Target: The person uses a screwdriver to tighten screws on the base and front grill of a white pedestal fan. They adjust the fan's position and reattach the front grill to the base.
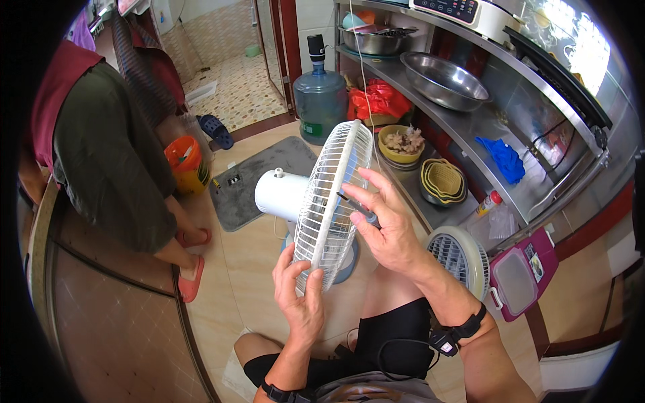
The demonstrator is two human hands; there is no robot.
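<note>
Beside the fan [321, 208], the right hand [393, 235] grips a screwdriver [365, 213]; the left hand [300, 302] clasps the fan's cage [316, 245] near the bottom. The fan stands on the floor [235, 275] between a mat [252, 178] and the person's legs [396, 336].

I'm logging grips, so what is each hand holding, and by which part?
Left hand: the fan, by its guard's lower rim. Right hand: a screwdriver, by its handle.

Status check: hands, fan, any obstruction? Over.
Left hand gripping fan cage low on its rim. Right hand holding screwdriver, tip toward cage. Nothing visibly blocking.
</note>
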